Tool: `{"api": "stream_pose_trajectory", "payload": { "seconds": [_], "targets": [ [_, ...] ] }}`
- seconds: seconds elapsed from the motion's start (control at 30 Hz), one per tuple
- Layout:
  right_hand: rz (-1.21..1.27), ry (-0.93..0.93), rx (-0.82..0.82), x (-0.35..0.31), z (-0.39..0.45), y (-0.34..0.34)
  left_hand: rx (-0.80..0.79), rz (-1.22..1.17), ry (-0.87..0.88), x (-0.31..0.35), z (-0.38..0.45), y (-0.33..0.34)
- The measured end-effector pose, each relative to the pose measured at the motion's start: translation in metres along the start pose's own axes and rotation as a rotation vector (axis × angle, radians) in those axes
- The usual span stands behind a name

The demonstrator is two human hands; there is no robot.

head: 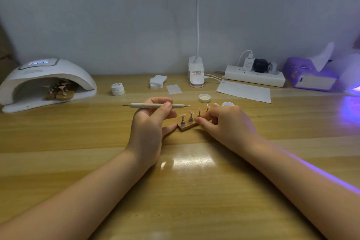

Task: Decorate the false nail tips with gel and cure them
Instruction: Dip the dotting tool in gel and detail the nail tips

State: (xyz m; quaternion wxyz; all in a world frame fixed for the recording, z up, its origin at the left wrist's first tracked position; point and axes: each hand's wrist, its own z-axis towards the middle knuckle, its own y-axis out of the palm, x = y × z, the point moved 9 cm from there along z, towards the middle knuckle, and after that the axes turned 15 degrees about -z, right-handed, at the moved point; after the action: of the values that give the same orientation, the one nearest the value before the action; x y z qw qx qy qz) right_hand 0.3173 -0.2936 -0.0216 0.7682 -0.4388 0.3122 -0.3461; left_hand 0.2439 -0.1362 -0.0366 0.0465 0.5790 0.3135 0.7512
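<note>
Pink false nail tips (191,112) stand on small metal pegs along a wooden stand (187,126) at the middle of the table (97,134), and the person has both hands at that stand. The left hand (150,121) pinches a double-ended dotting tool (155,105) between thumb and fingers, holding it level above the table, while its lower fingertip touches the stand's near-left end. The right hand (226,121) curls round the stand's right part, fingers pinching its edge and hiding the pegs there. Behind that hand an open gel pot (228,104) is partly visible, with its lid (204,98) lying just beside; a closed pot (117,89) sits farther left. At far left a curing lamp (44,82) already shelters another stand of tips (61,91). The step in hand looks like settling or turning the stand between decorating passes, since the tool is off the tips. Next, the tool would probably need passing to the working hand or tipping downward, loading with gel from the open pot, then touching a tip lightly while the other hand steadies the stand; whether these tips already carry gel is too small to tell.
</note>
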Motion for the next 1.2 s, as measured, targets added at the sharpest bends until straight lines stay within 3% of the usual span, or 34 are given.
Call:
{"api": "stream_pose_trajectory", "payload": {
  "seconds": [0.57,0.9,1.2],
  "targets": [
    [-0.136,0.062,-0.073,0.007,0.007,0.011,-0.030,0.025,0.011,0.000,-0.006,0.006],
    [-0.083,0.051,0.006,0.002,-0.001,-0.001,-0.008,0.078,0.100,0.009,-0.010,0.006],
    [0.039,0.066,-0.007,0.006,-0.002,0.000,0.038,-0.150,-0.093,-0.011,-0.012,0.009]
  ]
}}
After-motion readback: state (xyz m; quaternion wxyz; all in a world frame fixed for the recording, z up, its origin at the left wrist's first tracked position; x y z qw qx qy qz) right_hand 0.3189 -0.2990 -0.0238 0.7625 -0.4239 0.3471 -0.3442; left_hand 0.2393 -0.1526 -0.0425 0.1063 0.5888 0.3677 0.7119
